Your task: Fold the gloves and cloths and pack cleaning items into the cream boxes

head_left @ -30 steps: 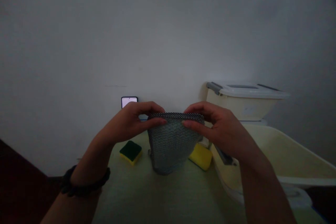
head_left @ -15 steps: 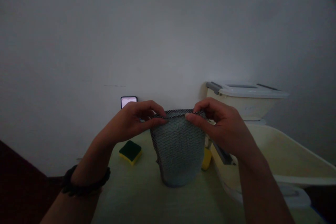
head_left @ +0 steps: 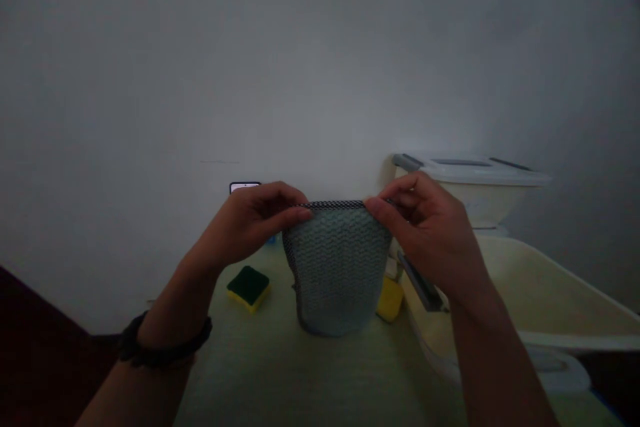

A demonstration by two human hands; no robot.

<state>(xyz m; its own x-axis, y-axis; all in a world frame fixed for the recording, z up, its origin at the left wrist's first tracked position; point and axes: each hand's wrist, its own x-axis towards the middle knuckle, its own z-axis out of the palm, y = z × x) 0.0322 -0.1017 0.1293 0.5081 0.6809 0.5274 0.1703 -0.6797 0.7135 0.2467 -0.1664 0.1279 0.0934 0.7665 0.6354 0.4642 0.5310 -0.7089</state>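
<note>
A grey-green textured cleaning cloth (head_left: 337, 267) with a black-and-white trimmed edge hangs between my two hands above the table. My left hand (head_left: 255, 220) pinches its upper left corner between thumb and fingers. At the upper right corner, my right hand (head_left: 425, 227) pinches the same edge. The top edge is stretched fairly straight, and the lower part hangs down. Left of the cloth lies a sponge (head_left: 249, 288), dark green on top and yellow below. Another yellow sponge (head_left: 391, 299) is partly covered by the cloth's right side.
A large cream plastic bin (head_left: 540, 280) stands open on the right. Behind it is a lidded cream container (head_left: 480, 197) with grey latches. A phone (head_left: 245, 187) leans near the wall, mostly behind my left hand. The pale table (head_left: 300, 380) meets the wall (head_left: 320, 67).
Both hands have risen slightly and the cloth with them. Its top edge, which showed two trim lines, is now a single flatter band. More of the right yellow sponge shows.
</note>
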